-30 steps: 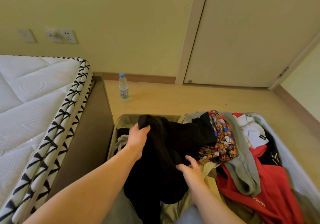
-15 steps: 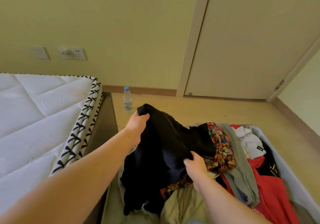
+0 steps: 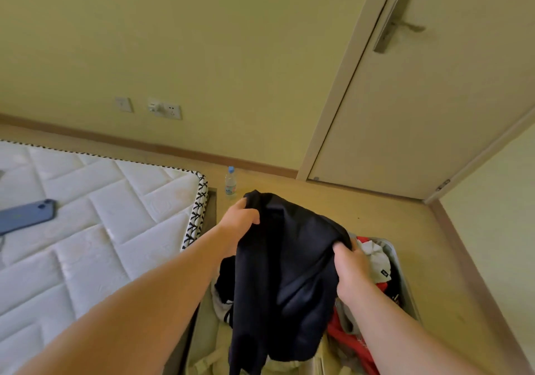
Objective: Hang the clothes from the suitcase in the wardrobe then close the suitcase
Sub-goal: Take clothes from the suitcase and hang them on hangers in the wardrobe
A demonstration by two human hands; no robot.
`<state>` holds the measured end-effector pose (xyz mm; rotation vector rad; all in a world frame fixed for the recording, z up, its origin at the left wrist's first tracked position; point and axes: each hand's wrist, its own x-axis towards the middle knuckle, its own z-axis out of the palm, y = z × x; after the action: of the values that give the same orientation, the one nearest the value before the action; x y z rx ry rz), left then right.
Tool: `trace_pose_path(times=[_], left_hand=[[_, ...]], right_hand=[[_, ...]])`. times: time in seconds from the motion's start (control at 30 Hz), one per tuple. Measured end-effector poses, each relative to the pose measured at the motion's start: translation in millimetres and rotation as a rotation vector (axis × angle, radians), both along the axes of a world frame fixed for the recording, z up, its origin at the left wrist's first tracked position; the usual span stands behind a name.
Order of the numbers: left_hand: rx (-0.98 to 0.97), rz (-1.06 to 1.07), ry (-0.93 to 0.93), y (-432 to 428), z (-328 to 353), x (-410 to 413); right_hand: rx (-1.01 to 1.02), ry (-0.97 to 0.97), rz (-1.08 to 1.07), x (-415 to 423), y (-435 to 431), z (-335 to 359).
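Note:
A black garment (image 3: 289,273) hangs in the air above the open suitcase (image 3: 404,282). My left hand (image 3: 240,218) grips its top left edge, fingers curled round the cloth. My right hand (image 3: 351,273) grips its right edge lower down. The garment drapes down and hides most of the suitcase. Red clothing (image 3: 347,337) and a white and grey piece (image 3: 376,259) show in the suitcase to the right, and pale cloth (image 3: 220,302) lies below the garment on the left.
A bare white mattress (image 3: 95,230) with a blue phone (image 3: 27,215) fills the left. A water bottle (image 3: 230,182) stands on the floor by the wall. A closed door (image 3: 419,108) with a lever handle is ahead on the right.
Both hands have lifted the black garment up out of the suitcase, and it now hangs free. The view has risen and tilted upward, showing the door handle and the phone.

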<state>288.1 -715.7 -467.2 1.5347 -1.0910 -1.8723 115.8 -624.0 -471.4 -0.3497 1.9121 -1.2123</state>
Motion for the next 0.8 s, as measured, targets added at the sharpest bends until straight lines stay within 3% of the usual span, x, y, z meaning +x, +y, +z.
trace_pose_path(times=[0.17, 0.3, 0.4, 0.53, 0.8], left_hand=[[0.05, 0.082, 0.117, 22.4, 106.5, 22.8], [-0.067, 0.109, 0.114, 27.7, 164.7, 41.1], [-0.18, 0.028, 0.111, 34.3, 203.1, 53.4], [-0.159, -0.166, 0.128, 47.7, 252.1, 43.3], [-0.366, -0.337, 0.219, 110.6, 327.4, -1.7]], right_hand=[[-0.015, 0.023, 0.011, 8.9, 13.2, 99.4], [-0.117, -0.02, -0.049, 22.5, 26.5, 157.6], [-0.141, -0.124, -0.094, 33.9, 49.1, 186.6], [-0.17, -0.218, -0.113, 40.1, 75.9, 219.0], [-0.213, -0.016, -0.164, 38.3, 131.2, 278.2]])
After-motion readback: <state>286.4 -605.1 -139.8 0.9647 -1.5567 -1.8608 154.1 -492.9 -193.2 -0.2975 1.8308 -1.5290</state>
